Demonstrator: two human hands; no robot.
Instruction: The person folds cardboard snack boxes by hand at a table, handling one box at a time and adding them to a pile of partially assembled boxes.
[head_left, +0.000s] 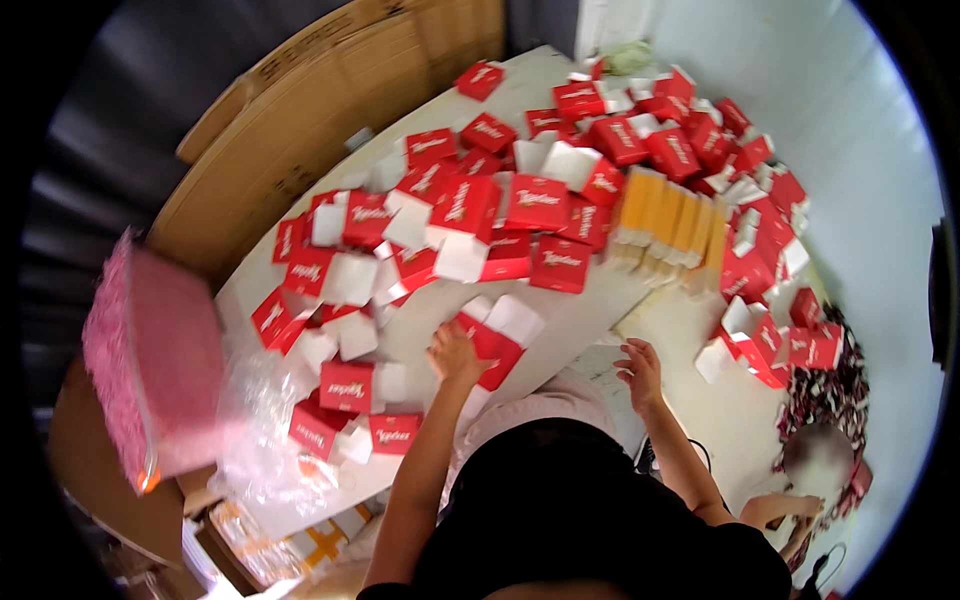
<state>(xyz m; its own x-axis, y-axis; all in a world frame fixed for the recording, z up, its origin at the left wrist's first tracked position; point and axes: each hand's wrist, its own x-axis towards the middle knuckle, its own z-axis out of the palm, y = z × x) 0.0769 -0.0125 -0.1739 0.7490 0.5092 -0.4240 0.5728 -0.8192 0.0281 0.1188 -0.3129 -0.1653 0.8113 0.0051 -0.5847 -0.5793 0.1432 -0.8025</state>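
A red cardboard box (496, 351) with raised white flaps lies on the table in front of me. My left hand (455, 354) grips its left side, thumb across the red face and fingers by the edge. My right hand (640, 375) is held to the right, apart from the box, empty with its fingers spread. Beyond the hands, many similar red boxes (537, 201) with white flaps lie spread and piled, several visibly open. A row of slim yellow-and-white packs (667, 217) stands among them, ahead of my right hand.
Clear plastic wrapping (262, 420) and a pink fluffy item in film (176, 360) sit at the left. Cardboard sheets (330, 105) line the far edge. At right, another person's hand (796, 507) is by a heap of small dark-and-white pieces (844, 397).
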